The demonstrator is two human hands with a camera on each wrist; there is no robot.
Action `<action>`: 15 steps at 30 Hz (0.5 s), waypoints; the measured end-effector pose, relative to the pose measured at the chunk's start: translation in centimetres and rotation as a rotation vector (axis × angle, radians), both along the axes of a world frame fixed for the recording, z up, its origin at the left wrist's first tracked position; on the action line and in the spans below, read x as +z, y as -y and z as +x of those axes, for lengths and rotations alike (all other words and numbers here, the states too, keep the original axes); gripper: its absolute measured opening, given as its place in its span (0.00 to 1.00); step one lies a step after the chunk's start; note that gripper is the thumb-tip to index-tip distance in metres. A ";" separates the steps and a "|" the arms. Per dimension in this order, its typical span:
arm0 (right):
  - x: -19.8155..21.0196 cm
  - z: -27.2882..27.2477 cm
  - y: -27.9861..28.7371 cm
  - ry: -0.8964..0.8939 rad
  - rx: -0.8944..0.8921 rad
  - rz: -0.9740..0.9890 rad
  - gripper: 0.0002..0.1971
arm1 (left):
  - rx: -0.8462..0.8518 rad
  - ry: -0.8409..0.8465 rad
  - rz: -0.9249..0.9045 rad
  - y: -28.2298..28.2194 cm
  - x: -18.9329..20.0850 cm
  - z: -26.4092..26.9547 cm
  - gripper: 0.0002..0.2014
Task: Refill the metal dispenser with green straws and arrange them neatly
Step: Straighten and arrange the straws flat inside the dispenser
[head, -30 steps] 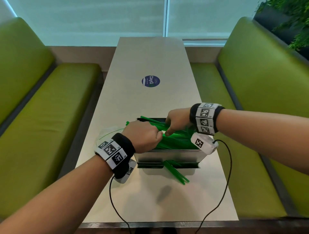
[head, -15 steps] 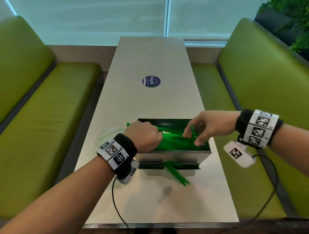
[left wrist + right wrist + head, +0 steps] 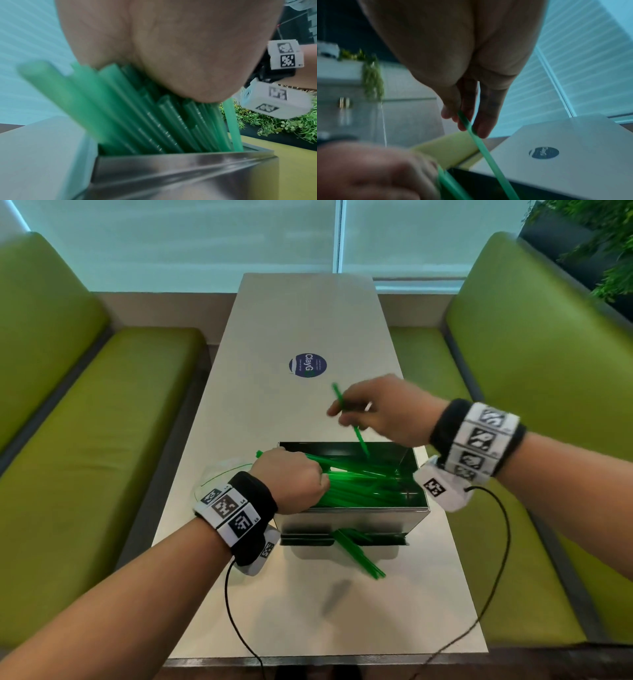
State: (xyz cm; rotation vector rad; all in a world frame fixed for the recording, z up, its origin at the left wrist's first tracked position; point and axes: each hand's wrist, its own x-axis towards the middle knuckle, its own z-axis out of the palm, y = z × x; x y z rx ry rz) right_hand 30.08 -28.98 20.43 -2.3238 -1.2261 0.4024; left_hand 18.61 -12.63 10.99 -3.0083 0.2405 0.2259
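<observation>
The pale, long tabletop (image 3: 308, 316) carries a metal dispenser (image 3: 349, 520) near its near end, with green straws (image 3: 359, 556) spilling from its front slot onto the surface. A clear plastic wrapper (image 3: 219, 477) lies just left of the dispenser, and a round dark sticker (image 3: 307, 365) sits further back along the middle.

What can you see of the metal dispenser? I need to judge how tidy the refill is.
The metal dispenser is an open-topped box of shiny brushed steel, standing upright near the close end of the table. Green straws fill it, lying slantwise and jumbled. The left hand grips their left ends over its left edge. A slot tray at its front base lets several loose straws stick out onto the table.
</observation>
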 end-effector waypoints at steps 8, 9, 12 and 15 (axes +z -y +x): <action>-4.2 -0.6 -3.3 0.278 0.162 -0.515 0.13 | -0.110 0.013 0.060 -0.4 -0.2 0.3 0.26; -4.0 -0.4 -2.9 0.263 0.161 -0.523 0.11 | -0.101 0.012 0.053 -0.4 -0.3 0.3 0.27; -4.3 -0.1 -0.6 0.137 0.230 -0.671 0.13 | -0.045 0.013 0.010 -0.3 -0.3 0.2 0.27; -6.3 -0.4 0.9 0.183 0.287 -0.762 0.16 | -0.034 0.030 -0.007 -0.2 -0.3 0.0 0.26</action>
